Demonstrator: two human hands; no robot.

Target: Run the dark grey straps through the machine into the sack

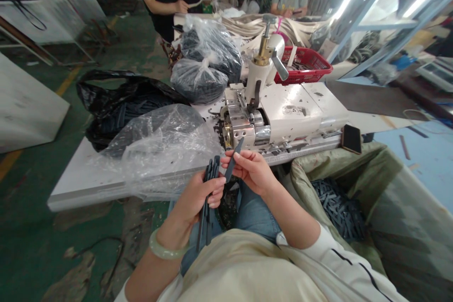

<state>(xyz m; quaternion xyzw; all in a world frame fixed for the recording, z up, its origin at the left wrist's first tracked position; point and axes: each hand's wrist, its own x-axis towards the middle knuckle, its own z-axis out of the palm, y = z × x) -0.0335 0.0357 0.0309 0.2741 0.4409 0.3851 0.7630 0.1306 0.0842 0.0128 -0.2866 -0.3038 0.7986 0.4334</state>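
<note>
My left hand (207,191) is closed round a bundle of dark strips (211,170), whose lower ends hang below the fist. Between the fingers and thumb of my right hand (253,170) is a single dark strip (233,160) with a tapered tip, slanting up toward the machine. Its lower end lies close to my left thumb; I cannot tell whether they touch. Just beyond both hands stands a cream-coloured machine (293,108) with a metal working head (242,127), a brass-and-steel post and a lever. Dark scraps are scattered over it.
Left of the machine lie clear plastic (166,146), an open black bag (109,85) of dark strips and filled clear bags (201,80). A red basket (311,68) stands behind. At right are a phone (351,139) and a green-lined bin (307,165) of strips. Two people work opposite.
</note>
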